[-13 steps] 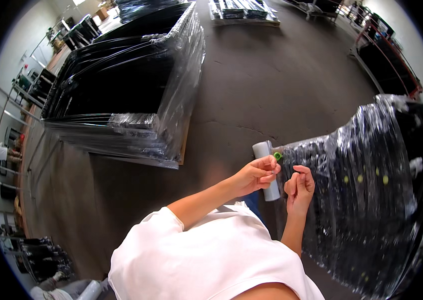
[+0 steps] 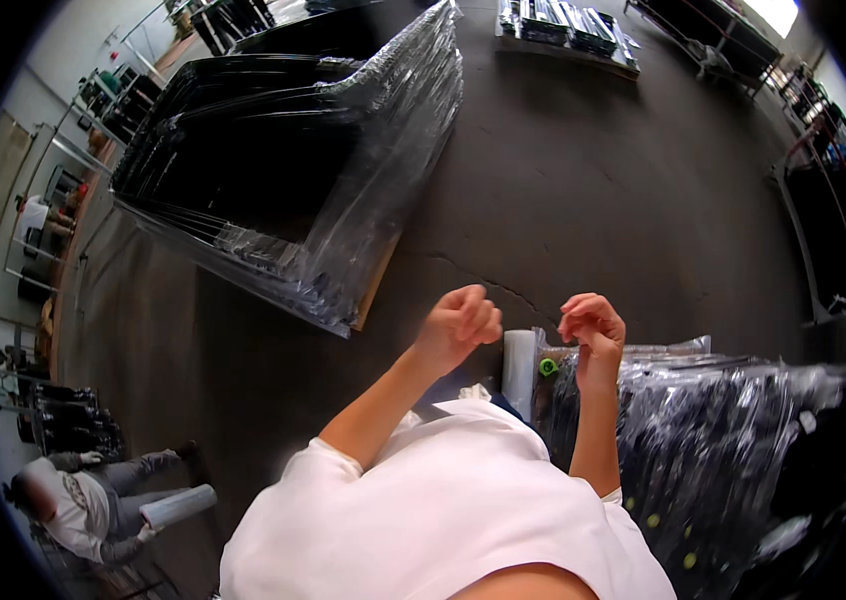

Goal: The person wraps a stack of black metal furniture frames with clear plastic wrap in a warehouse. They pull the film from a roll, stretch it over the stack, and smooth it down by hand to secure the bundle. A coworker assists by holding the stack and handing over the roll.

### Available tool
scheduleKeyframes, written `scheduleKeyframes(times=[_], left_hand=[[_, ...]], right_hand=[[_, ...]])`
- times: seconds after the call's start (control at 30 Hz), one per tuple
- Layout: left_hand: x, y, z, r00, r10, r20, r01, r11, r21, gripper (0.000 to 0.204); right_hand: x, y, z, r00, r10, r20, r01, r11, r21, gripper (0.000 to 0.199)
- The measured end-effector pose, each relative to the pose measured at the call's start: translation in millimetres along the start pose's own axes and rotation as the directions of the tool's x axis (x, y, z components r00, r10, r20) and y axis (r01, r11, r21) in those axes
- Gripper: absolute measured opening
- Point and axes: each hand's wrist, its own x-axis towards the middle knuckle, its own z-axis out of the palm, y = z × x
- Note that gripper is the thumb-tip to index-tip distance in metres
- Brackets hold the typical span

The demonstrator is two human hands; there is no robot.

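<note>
Left hand (image 2: 458, 328): raised in front of the body, fingers curled in toward the palm; whether they are clenched on anything thin, I cannot tell.
Right hand (image 2: 595, 325): raised a little apart from the left, fingers bent and slightly spread; whether anything sits between them, I cannot tell.
Film roll (image 2: 519, 368): pale, just below the gap between the hands in the view, beside the end of the wrapped stack.
Green ring (image 2: 548, 367): small and bright, right of the roll, near the right wrist.
Wrapped stack (image 2: 713, 430): dark pieces under clear, shiny film, right of the body; the right forearm crosses in front of its near end.
White shirt (image 2: 433, 500): the wearer's, filling the lower middle.
Floor (image 2: 583, 200): dark grey, with a crack beyond the hands.
Large wrapped load (image 2: 273, 170): black, film-covered, upper left, a wooden edge under it.
Co-worker (image 2: 93, 505): lower left, one gloved hand on another roll (image 2: 179, 507).
Far pallet (image 2: 570, 58): top, bearing silvery strips.
</note>
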Motion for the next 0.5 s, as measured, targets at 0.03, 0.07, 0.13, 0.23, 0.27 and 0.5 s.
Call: scheduleKeyframes(times=[0.03,0.07,0.13,0.23,0.27,0.5], left_hand=[[1.1,6.3,-6.7,0.996,0.071,-0.057,-0.070,0.998,0.006,0.017],[2.8,12.1,-14.2,0.984,0.140,-0.112,-0.140,0.990,0.015,0.018],[1.3,23.2,-37.8,0.963,0.242,-0.116,-0.237,0.970,0.056,0.017],[7.4,43.5,-61.8,0.934,0.321,-0.155,-0.314,0.947,0.070,0.016],[14.5,49.3,-67.4,0.921,0.345,-0.179,-0.336,0.938,0.081,0.017],[122.0,127.5,-114.3,0.904,0.394,-0.165,-0.384,0.919,0.089,0.048]], right_hand=[[18.0,1.5,0.3,0.999,0.043,0.031,-0.042,0.999,-0.021,0.027],[33.5,6.9,-0.1,0.993,0.084,0.085,-0.082,0.996,-0.020,0.027],[60.5,23.0,5.7,0.960,0.245,0.138,-0.241,0.970,-0.042,0.025],[96.8,47.8,22.2,0.859,0.489,0.152,-0.470,0.870,-0.148,0.023],[108.6,59.4,26.7,0.830,0.535,0.160,-0.504,0.841,-0.198,0.020],[206.6,91.9,57.1,0.686,0.664,0.297,-0.562,0.743,-0.364,0.016]])
